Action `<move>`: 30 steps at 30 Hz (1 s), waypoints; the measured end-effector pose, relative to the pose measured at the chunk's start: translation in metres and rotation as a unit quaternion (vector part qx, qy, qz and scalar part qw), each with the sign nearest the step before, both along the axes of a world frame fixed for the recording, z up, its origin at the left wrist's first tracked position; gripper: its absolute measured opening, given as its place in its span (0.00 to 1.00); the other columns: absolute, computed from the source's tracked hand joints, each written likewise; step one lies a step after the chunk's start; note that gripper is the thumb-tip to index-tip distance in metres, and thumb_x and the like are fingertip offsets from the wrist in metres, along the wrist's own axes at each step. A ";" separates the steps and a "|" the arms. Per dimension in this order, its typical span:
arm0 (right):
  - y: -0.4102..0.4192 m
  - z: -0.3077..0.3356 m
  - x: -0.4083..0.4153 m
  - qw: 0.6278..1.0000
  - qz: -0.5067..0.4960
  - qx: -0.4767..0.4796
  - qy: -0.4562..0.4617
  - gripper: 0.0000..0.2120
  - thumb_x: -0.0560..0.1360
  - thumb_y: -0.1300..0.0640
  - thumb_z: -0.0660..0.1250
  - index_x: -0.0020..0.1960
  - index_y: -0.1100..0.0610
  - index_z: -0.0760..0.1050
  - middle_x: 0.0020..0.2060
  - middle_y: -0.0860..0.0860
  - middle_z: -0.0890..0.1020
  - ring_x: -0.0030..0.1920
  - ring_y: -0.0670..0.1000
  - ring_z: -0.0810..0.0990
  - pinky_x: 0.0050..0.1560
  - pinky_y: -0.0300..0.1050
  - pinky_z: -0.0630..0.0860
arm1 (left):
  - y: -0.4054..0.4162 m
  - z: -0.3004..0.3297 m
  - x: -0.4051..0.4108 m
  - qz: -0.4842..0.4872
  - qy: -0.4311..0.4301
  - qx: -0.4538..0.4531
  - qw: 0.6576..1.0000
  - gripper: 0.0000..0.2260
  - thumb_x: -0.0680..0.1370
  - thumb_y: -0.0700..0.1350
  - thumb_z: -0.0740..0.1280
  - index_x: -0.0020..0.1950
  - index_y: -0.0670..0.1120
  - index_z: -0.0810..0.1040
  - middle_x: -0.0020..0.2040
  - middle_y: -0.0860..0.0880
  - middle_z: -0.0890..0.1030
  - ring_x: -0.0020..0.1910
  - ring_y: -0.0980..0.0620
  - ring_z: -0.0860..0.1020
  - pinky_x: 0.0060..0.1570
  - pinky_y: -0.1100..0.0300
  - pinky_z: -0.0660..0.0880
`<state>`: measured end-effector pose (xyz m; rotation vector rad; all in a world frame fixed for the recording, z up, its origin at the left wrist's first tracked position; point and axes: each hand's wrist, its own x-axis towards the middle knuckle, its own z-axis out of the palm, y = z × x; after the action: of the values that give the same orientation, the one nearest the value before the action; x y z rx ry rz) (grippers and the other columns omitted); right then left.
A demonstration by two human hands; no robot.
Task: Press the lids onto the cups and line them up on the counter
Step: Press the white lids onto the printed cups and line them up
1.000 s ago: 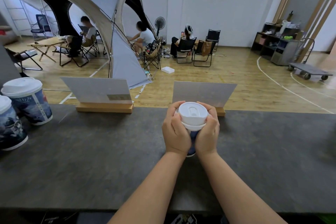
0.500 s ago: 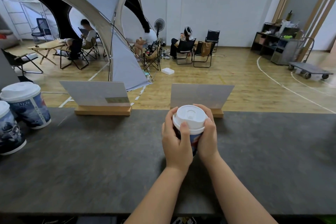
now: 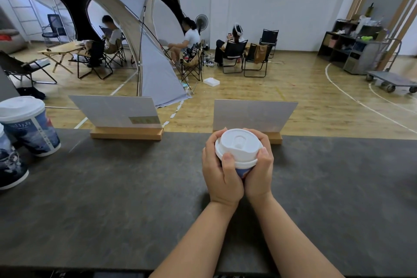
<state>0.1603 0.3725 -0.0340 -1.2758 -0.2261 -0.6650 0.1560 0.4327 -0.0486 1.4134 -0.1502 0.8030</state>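
L hand [image 3: 222,175] & R hand [image 3: 259,172] fingers wrapped round lidded cup [image 3: 242,170], on counter [image 3: 112,198]

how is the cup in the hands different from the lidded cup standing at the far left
The held cup is wrapped by the left hand and right hand, mostly hidden; the far-left cup stands free, fully visible. The held one is mid-counter, the other near the edge. Both have white lids and blue prints.

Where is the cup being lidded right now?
In the head view the cup sits centre-frame over the counter, gripped between the left hand and right hand, just before the right-hand sign stand.
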 end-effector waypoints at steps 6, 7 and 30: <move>-0.001 0.002 -0.003 1.000 0.021 -0.002 0.009 0.14 0.77 0.60 0.50 0.55 0.57 0.73 0.47 0.46 0.82 0.49 0.48 0.81 0.44 0.40 0.79 | 0.002 0.004 -0.005 -0.016 0.027 0.004 0.999 0.19 0.76 0.56 0.56 0.63 0.51 0.74 0.58 0.49 0.80 0.57 0.46 0.79 0.51 0.41 0.78; -0.001 0.003 -0.005 1.000 0.022 -0.001 0.017 0.15 0.77 0.59 0.51 0.55 0.57 0.73 0.48 0.47 0.82 0.49 0.48 0.81 0.44 0.40 0.79 | 0.003 0.007 -0.008 -0.031 0.032 -0.003 0.999 0.19 0.76 0.56 0.56 0.63 0.52 0.74 0.58 0.49 0.80 0.57 0.46 0.79 0.52 0.40 0.78; 0.012 -0.015 -0.053 0.966 0.119 -0.003 0.231 0.19 0.83 0.44 0.46 0.68 0.41 0.68 0.63 0.43 0.78 0.63 0.42 0.76 0.59 0.41 0.71 | 0.050 -0.015 -0.063 -0.209 0.168 -0.067 0.961 0.32 0.77 0.70 0.51 0.78 0.58 0.58 0.76 0.62 0.64 0.75 0.64 0.62 0.78 0.52 0.57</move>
<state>0.1070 0.3844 -0.0488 -1.3475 0.0044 -0.1511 0.0929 0.4823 -0.0631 1.3073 -0.1235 0.2162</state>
